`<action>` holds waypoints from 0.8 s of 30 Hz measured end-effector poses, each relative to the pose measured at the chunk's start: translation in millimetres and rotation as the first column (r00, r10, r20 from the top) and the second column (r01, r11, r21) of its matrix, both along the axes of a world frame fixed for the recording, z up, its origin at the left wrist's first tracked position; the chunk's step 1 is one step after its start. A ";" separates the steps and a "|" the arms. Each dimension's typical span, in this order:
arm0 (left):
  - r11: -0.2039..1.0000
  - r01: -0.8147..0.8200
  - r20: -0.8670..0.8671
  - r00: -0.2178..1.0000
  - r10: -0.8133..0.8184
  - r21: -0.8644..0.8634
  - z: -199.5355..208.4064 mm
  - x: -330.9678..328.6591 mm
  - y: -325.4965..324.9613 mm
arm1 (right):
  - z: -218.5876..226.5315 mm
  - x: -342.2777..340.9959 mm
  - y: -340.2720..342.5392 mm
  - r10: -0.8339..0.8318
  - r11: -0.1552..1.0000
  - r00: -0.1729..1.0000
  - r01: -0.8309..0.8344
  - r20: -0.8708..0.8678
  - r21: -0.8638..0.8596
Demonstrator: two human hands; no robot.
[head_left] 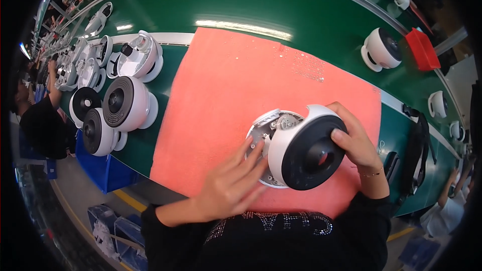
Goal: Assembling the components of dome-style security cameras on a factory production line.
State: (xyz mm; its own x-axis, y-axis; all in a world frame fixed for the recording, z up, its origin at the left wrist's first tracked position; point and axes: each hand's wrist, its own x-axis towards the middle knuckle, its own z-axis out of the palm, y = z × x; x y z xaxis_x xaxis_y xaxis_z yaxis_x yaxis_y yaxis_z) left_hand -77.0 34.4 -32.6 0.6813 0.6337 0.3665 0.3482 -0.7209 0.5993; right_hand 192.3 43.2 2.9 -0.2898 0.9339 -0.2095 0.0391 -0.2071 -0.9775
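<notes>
In the middle of the near half of a pink foam mat [216,95] is a round white unit, shaped like a camera head, with a glossy black front [306,163] and a domed lens. My right hand [357,143] grips its right side, thumb on the black face and fingers behind. Behind and left of it sits an open white housing [258,133] with metal parts and screw posts inside. Whether the two are joined is hidden. My left hand [228,185] has its fingers stretched out at the housing's near left side, holding nothing I can see.
Several white units with black faces [120,103] and open white shells [143,55] crowd the green bench on the left. Small clear dots [309,65] lie on the mat. Farther right are another unit [379,50], a red bin [423,49] and a black strap [417,155]. Other people work along the bench.
</notes>
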 end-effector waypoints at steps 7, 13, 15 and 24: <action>0.996 -0.082 -0.093 0.992 0.080 -0.017 -5.9 14.3 -11.5 | 6.4 -3.1 -18.6 0.187 0.931 0.980 -0.198 0.067 0.307; 0.983 0.081 -0.041 0.995 -0.089 -0.166 0.4 6.0 4.4 | 19.7 -26.3 -7.5 0.090 0.991 0.990 -0.099 0.104 0.089; 0.977 0.097 -0.087 0.990 -0.115 -0.191 8.6 -0.1 12.7 | 8.6 -26.7 -7.0 -0.006 0.998 1.000 0.006 -0.006 -0.059; 0.964 -0.041 0.135 0.988 0.079 -0.261 17.5 1.2 13.8 | 10.2 -33.0 -9.7 -0.036 0.999 0.999 0.036 0.012 -0.026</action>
State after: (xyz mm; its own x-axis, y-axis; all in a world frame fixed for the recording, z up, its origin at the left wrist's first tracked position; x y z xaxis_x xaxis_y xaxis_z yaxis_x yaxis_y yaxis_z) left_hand -75.9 48.2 -15.1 0.5912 0.7575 0.2769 0.2833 -0.5165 0.8081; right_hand 159.3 33.5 13.1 -0.2539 0.9378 -0.2369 0.0420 -0.2340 -0.9713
